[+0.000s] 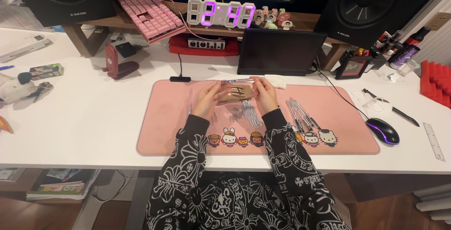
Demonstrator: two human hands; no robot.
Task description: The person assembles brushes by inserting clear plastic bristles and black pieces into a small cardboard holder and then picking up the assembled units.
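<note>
Middle of the frame: the left hand [206, 99] and right hand [266, 93] pinch 1 thin pen [239, 81] over a brown box [237, 93]. A slip could drop it among the loose pens [300, 112] on the pink mat [164, 131].

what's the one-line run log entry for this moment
left hand: on brown box | right hand: holds pen | loose pens on pink mat

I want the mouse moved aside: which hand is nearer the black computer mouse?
Right. The right hand is over the middle of the pink mat, on the side of the mouse, which lies off the mat's right edge. The left hand is farther left.
</note>
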